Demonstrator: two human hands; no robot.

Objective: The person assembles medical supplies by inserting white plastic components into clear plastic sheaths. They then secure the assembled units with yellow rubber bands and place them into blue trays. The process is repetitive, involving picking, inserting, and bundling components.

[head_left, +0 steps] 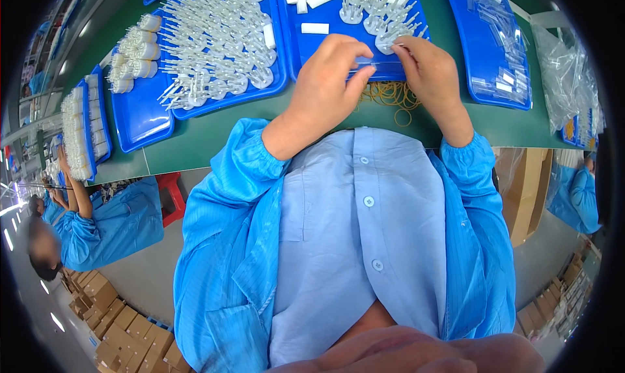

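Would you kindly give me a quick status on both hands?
Left hand and right hand pinch a small clear plastic piece between them. Above blue tray edge. Rubber bands beneath; nothing obstructing.

My smock [228, 243] was bright blue over a pale blue shirt [355, 243]; trays [140, 115] were deep blue, plastic pieces [221, 41] white, the table [215, 129] green, rubber bands [390, 96] yellowish

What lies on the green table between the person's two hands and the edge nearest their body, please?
In the head view, a loose heap of tan rubber bands lies on the green table, just below the left hand and right hand.
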